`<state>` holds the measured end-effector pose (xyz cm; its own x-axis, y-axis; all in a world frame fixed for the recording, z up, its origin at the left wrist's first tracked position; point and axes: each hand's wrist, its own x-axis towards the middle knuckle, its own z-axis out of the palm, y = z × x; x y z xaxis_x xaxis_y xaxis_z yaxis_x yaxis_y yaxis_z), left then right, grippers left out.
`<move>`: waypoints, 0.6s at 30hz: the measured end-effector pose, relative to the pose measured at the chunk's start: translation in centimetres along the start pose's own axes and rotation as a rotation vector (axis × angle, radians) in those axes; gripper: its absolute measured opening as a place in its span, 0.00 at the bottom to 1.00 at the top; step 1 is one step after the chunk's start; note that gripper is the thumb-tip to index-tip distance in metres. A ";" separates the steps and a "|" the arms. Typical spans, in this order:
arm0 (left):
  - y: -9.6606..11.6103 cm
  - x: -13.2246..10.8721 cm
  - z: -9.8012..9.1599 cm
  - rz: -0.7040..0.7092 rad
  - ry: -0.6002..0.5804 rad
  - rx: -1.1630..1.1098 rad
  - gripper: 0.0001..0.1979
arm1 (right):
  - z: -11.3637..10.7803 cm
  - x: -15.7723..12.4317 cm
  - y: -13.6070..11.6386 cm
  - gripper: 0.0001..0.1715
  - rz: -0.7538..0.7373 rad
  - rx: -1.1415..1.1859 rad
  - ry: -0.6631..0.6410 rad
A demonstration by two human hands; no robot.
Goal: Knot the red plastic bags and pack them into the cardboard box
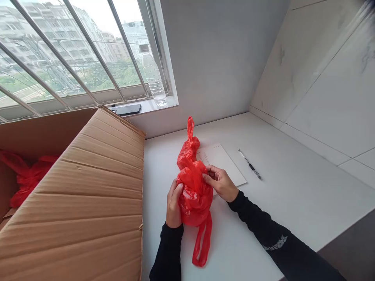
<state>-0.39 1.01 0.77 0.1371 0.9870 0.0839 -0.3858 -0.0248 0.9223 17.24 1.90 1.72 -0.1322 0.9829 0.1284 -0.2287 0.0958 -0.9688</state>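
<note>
A bulging red plastic bag [193, 199] is between my two hands above the white table [281, 191], one looped handle hanging toward me. My left hand [174, 201] grips its left side, thumb on top. At the upper right of the bag, my right hand [220, 182] pinches the plastic between thumb and fingers. Just behind is a second red bag [189, 150], its top twisted into an upright loop. A paper pad [228, 166] with small writing lies partly under my right hand and the bags.
An open cardboard box [108, 187] with red bags [32, 175] inside fills the left. A pen [250, 164] lies right of the pad. On the windowsill are a phone [128, 109] and a clear bottle [154, 80]. Walls border the table behind and at right.
</note>
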 end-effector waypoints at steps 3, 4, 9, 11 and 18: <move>-0.1 -0.2 -0.1 -0.022 -0.050 0.036 0.16 | -0.1 0.0 0.1 0.14 0.000 -0.006 0.030; -0.1 -0.2 -0.2 -0.022 -0.055 0.061 0.15 | -0.1 -0.1 0.0 0.14 -0.003 -0.004 0.025; -0.3 -0.2 -0.4 -0.012 0.006 0.157 0.12 | 0.0 -0.3 -0.3 0.28 0.013 0.052 -0.127; -0.3 -0.2 -0.5 -0.022 0.001 0.153 0.14 | 0.0 -0.4 -0.4 0.32 0.028 0.045 -0.167; -0.3 -0.3 -0.3 0.020 -0.056 0.130 0.15 | 0.4 -0.5 -0.3 0.12 0.010 -0.020 -0.086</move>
<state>-0.58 0.77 0.34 0.1829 0.9758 0.1202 -0.2678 -0.0682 0.9610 16.94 1.35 2.02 -0.2169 0.9668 0.1354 -0.2077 0.0898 -0.9741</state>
